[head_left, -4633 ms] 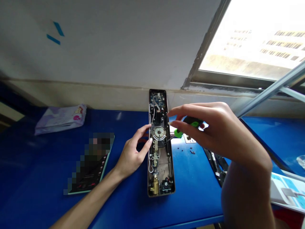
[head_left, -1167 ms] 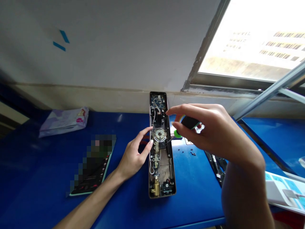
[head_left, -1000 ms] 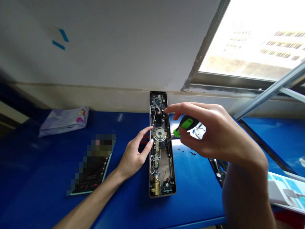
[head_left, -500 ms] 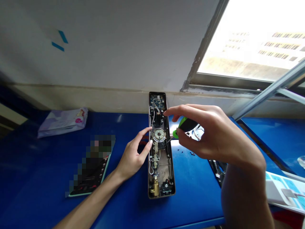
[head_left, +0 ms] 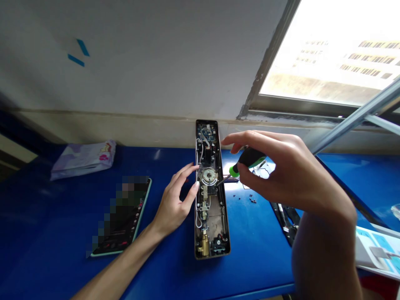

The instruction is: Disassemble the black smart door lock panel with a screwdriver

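A long dark housing (head_left: 215,216), which looks like an opened electronic door lock, lies lengthwise before me. White wires, a round metal disc (head_left: 209,176), a circuit board (head_left: 208,132) and a brass cylinder (head_left: 205,246) show inside it. My left hand (head_left: 176,200) has its fingers apart, thumb and fingertips touching the housing's left edge. In my right hand (head_left: 275,166) is a screwdriver (head_left: 250,158) with a green and black handle, gripped between thumb and fingers. Its slanted shaft reaches into the housing just below and right of the disc; the tip's exact contact is too small to see.
Several tiny dark screws (head_left: 252,201) lie on the blue table (head_left: 250,250) right of the housing. Dark parts (head_left: 286,218) rest farther right. A tablet or phone (head_left: 125,225) and a purple package (head_left: 84,160) are at left. A metal bar (head_left: 353,114) slants across the right.
My right hand has shifted slightly right, and its raised index finger has moved away from the housing. The screwdriver handle has turned a little. My left hand stays nearly the same.
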Demonstrator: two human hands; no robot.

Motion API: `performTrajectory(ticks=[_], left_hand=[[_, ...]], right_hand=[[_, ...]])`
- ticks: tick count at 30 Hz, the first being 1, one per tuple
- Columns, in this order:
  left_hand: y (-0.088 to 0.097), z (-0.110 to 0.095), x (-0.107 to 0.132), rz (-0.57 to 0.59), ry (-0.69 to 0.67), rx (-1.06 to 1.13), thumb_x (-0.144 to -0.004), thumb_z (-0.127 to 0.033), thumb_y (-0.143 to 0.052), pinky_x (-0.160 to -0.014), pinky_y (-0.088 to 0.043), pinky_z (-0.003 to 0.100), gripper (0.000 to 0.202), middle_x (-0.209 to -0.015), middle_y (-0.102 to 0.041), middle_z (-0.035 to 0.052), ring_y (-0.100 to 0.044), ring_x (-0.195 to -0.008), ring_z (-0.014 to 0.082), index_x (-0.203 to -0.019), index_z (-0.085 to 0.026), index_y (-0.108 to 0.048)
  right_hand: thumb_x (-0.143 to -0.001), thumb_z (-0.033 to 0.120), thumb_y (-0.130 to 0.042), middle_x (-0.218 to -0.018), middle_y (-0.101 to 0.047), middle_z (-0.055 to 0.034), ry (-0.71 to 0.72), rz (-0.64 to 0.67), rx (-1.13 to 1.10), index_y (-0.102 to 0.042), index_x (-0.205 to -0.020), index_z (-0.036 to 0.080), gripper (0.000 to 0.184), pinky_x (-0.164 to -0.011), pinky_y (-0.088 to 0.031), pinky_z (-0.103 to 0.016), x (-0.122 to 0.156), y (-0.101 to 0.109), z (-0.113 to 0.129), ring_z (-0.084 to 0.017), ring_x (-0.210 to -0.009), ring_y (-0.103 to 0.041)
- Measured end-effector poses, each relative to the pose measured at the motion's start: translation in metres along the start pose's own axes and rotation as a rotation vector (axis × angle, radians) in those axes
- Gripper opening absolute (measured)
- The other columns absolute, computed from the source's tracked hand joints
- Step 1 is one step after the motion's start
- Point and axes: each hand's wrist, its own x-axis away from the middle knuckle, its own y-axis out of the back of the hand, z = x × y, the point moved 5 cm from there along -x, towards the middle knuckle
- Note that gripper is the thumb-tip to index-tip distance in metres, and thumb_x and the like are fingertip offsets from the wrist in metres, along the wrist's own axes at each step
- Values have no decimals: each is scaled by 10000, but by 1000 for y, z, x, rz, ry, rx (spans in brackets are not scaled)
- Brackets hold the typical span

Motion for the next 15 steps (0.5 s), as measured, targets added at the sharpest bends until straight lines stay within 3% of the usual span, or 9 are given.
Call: performTrajectory(ticks=[3,8,15], left_hand=[[7,-13,1,-73,-131,-101,-1048,-290,-564,-1201,-451,508,325,-1473,-643,79,-564,-1396,279,-1364,-266,-638],[8,-30,6,-81,-321,-120,-995,-249,-664,-1167,-470,500,313,-1276,-724,61,-583,-1308,278,-1307,-258,-653],[8,-34,6,-98,-392,-132,-974,-290,-733,-1076,-535,519,224,-1096,-803,47,-652,-1190,291,-1196,-268,-738]], right_hand=[[-886,118,-646,-1084,-801,-77,6,-70,9,-704,-1255,146,375,-744,-607,-320,1,8,1,-191,-875,-755],[-840,81,-671,-987,-773,-40,-45,-210,7,-697,-1207,228,396,-769,-609,-367,4,21,8,-212,-873,-740],[-852,107,-672,-1013,-769,-34,-62,-202,-96,-692,-1166,288,363,-764,-644,-385,2,20,17,-245,-906,-762]])
